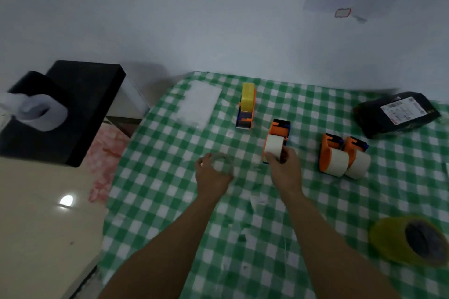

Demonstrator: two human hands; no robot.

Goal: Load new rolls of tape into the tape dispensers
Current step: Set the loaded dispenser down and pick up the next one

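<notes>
Right hand (284,166) grips white roll (273,147) — left hand (210,175), clear ring (227,159).

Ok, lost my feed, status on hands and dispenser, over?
Left hand holds clear ring. Right hand grips white roll on orange dispenser. Nothing blocks them.

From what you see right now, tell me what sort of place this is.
Likely a home or small-shop packing table: a green checked tablecloth, a black parcel bag with a shipping label, and several tape dispensers.
</notes>
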